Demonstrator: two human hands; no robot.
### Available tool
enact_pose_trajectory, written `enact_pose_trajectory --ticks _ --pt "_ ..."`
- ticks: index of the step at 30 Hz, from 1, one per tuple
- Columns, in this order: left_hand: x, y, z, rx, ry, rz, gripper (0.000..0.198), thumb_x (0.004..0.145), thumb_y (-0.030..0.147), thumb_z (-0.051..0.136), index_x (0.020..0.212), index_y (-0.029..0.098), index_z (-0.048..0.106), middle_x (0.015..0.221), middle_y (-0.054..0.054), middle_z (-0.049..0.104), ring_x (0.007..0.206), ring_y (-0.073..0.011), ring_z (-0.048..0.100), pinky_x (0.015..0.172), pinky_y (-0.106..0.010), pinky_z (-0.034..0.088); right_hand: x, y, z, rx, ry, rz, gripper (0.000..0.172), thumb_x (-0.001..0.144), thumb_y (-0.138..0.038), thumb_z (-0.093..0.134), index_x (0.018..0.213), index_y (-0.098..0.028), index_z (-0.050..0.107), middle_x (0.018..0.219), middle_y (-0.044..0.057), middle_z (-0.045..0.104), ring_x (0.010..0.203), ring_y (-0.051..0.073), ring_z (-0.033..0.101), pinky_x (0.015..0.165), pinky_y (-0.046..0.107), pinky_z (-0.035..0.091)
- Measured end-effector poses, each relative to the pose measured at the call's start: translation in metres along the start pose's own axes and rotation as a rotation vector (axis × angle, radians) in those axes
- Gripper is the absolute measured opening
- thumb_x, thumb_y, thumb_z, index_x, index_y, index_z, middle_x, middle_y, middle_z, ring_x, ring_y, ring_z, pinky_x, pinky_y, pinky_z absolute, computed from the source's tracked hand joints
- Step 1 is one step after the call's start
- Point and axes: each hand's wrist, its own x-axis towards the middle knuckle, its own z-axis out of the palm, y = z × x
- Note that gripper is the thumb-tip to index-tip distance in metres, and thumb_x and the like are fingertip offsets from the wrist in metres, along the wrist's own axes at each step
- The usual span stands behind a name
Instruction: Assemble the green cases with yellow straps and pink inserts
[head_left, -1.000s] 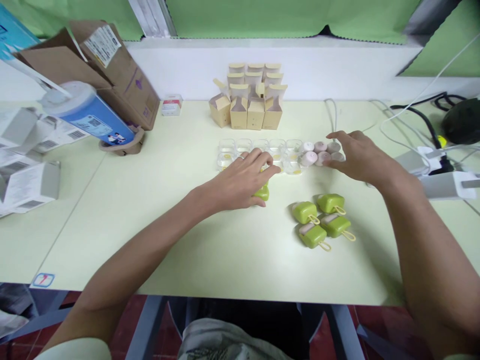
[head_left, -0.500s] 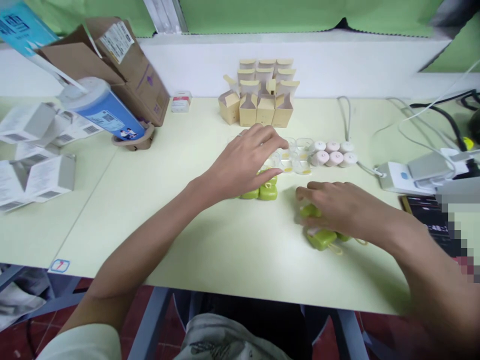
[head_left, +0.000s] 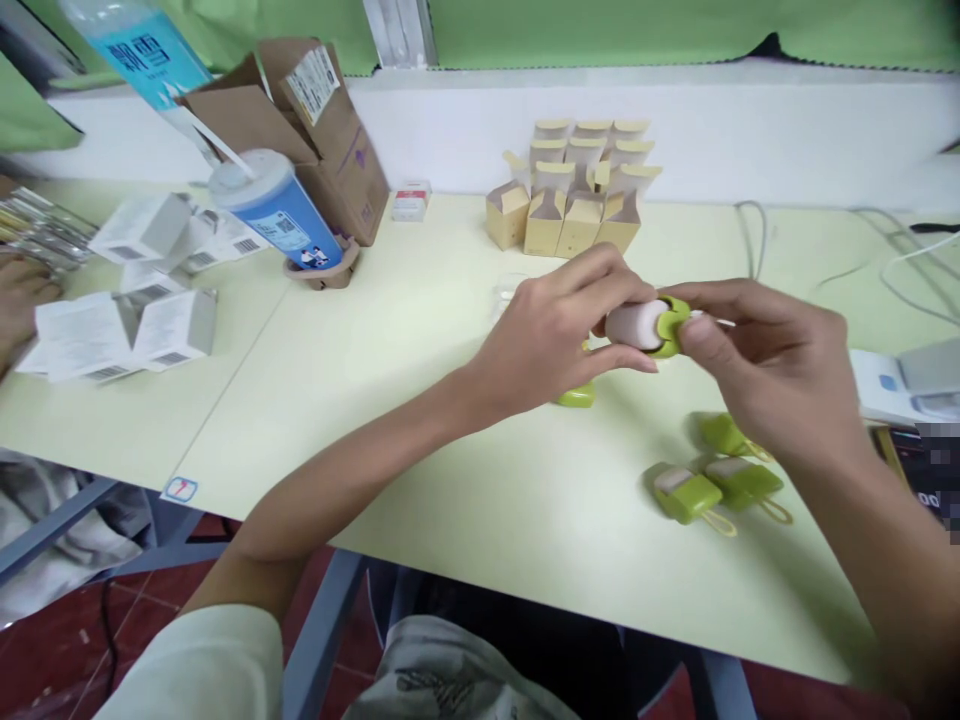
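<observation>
My left hand (head_left: 559, 320) is closed, thumb and fingers around a small pale pink rounded container (head_left: 632, 325). Thumb and fingers of my right hand (head_left: 772, 355) pinch a green case (head_left: 673, 327) at the container's right end. The container sits partly inside the case, both held above the table. Below my right hand lie several green cases with cord loops, among them a front one (head_left: 686, 495) with a pale pink part showing. Another green piece (head_left: 576, 395) lies under my left hand, mostly hidden. A clear plastic tray (head_left: 510, 290) shows only in part behind that hand.
Open yellow boxes (head_left: 577, 220) stand against the wall. To the left are a brown carton (head_left: 330, 150), a blue cup (head_left: 285, 225) in a holder and white boxes (head_left: 142, 325). A power strip (head_left: 885, 385) lies right. Another person's hand (head_left: 26, 300) is at far left.
My right hand has risen from the green cases on the table to meet my left hand, which moved right from over the clear tray. The pink container and green case are now held between them.
</observation>
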Motion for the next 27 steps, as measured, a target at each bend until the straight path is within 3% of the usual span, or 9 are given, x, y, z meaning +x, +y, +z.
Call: enact_pose_trajectory --ticks 4,9,14,17,22,27 --pt "-0.003 0.003 0.005 0.111 0.001 -0.033 0.048 0.117 0.066 0.049 0.115 0.025 0.074 0.117 -0.011 0.075 0.097 -0.0244 0.078 0.073 -0.038 0.064 -0.01 -0.002 0.009 -0.23 0.046 -0.03 0.032 0.1 -0.06 0.081 0.127 -0.043 0.083 0.105 0.005 0.085 0.101 0.039 0.083 0.087 0.058 0.07" --pt "-0.003 0.015 0.002 0.018 -0.043 -0.069 0.042 0.118 0.062 0.049 0.116 0.027 0.072 0.12 -0.009 0.075 0.104 -0.0249 0.078 0.075 -0.038 0.067 -0.016 -0.008 0.01 -0.661 0.082 -0.121 0.055 0.115 -0.067 0.041 0.134 -0.036 0.082 0.088 0.008 0.082 0.094 0.038 0.082 0.08 0.053 0.064" --pt "0.001 0.026 -0.002 -0.031 -0.141 -0.14 0.031 0.118 0.051 0.051 0.122 0.027 0.07 0.128 -0.01 0.074 0.113 -0.0265 0.077 0.081 -0.04 0.07 -0.015 -0.014 0.007 -0.832 -0.01 0.007 0.07 0.115 -0.067 0.023 0.144 -0.036 0.078 0.082 0.01 0.081 0.092 0.04 0.081 0.083 0.057 0.062" --pt "0.003 0.027 -0.005 -0.026 -0.174 -0.135 0.032 0.118 0.052 0.051 0.124 0.027 0.069 0.132 -0.012 0.073 0.119 -0.0295 0.075 0.086 -0.043 0.07 -0.014 -0.018 0.006 -0.772 0.001 0.042 0.07 0.115 -0.069 0.022 0.141 -0.037 0.078 0.085 0.01 0.082 0.092 0.04 0.082 0.087 0.058 0.062" --pt "0.004 0.019 -0.01 -0.079 -0.169 -0.152 0.041 0.117 0.062 0.05 0.125 0.026 0.068 0.133 -0.013 0.073 0.119 -0.0283 0.074 0.092 -0.044 0.07 -0.01 -0.017 0.009 -0.449 -0.012 0.1 0.054 0.112 -0.071 0.043 0.14 -0.034 0.071 0.103 0.009 0.084 0.092 0.035 0.084 0.084 0.053 0.066" --pt "0.005 0.011 -0.014 -0.128 -0.1 -0.184 0.041 0.117 0.062 0.052 0.126 0.025 0.068 0.132 -0.012 0.074 0.117 -0.0253 0.074 0.09 -0.039 0.069 -0.002 -0.006 0.006 -0.102 -0.147 0.171 0.056 0.11 -0.07 0.054 0.154 -0.037 0.056 0.135 0.011 0.08 0.117 0.036 0.082 0.09 0.057 0.071"
